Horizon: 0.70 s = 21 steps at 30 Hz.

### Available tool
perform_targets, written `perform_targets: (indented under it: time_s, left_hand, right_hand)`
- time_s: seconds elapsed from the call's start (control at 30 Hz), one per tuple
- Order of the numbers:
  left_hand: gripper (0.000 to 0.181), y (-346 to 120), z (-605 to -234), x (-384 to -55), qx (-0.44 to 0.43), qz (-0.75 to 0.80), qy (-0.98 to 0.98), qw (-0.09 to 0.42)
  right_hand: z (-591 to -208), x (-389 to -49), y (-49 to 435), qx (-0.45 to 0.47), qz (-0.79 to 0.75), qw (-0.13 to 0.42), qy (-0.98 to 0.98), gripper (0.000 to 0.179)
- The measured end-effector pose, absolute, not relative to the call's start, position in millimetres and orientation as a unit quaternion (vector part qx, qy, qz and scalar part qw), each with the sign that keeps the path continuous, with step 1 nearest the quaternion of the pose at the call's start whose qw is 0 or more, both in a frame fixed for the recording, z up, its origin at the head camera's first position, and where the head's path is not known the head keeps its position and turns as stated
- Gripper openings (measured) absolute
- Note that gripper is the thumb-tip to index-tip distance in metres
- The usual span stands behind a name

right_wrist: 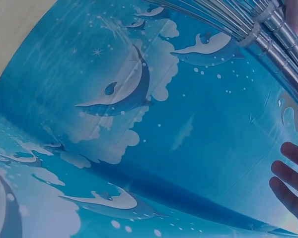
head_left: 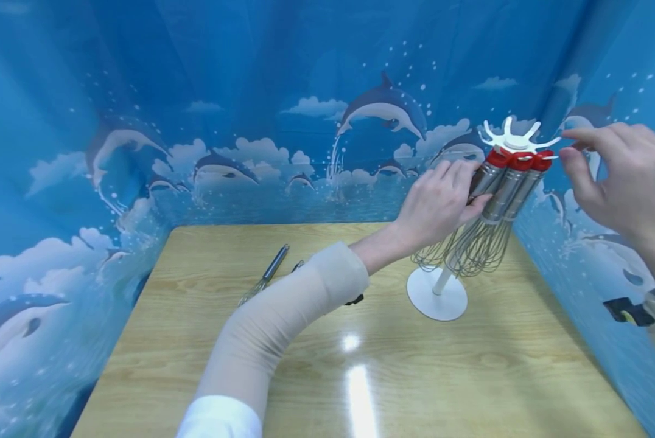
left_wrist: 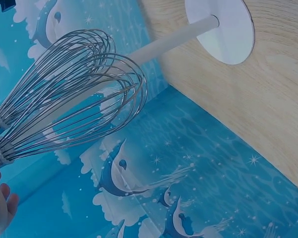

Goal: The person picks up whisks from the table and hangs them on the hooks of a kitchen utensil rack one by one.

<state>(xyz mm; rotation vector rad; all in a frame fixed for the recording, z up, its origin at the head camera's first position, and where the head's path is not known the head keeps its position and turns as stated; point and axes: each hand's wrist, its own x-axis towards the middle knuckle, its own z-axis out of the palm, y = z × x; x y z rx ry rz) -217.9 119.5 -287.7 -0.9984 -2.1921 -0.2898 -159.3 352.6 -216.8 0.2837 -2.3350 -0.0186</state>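
Note:
Several hooked arms spread from the top of a white stand (head_left: 515, 144). Metal whisks (head_left: 504, 198) with red handle ends hang close together from it, wires downward. My left hand (head_left: 439, 198) grips around the handle of the leftmost one, fingers behind and thumb in front. Their wire loops (left_wrist: 84, 89) fill much of the left wrist view. Beside the stand's top, my right hand (head_left: 618, 164) pinches the tip of a right-side hook between thumb and index finger. Its other fingers (right_wrist: 288, 196) stretch out in the right wrist view.
The stand's round white base (head_left: 437, 294) rests on the wooden table (head_left: 448, 377). Another whisk (head_left: 271, 267) lies on the left, with a second handle (head_left: 297, 265) partly hidden by my left sleeve. A blue dolphin-print curtain (head_left: 283, 91) surrounds the table.

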Motion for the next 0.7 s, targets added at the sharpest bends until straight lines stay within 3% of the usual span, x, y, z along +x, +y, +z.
perform_targets:
  time_s: [0.2,0.7]
  left_hand:
    - [0.056,120,-289,-219,-0.386,-0.121,-0.845,0.35]
    - [0.055,119,-290,-221,-0.381,-0.127,-0.84,0.365]
  right_hand:
    - [-217,-162,355,0.15,-0.038,0.424,-0.892,0.093]
    - [-218,-173,359,0.192,-0.08,0.465,-0.861,0.086]
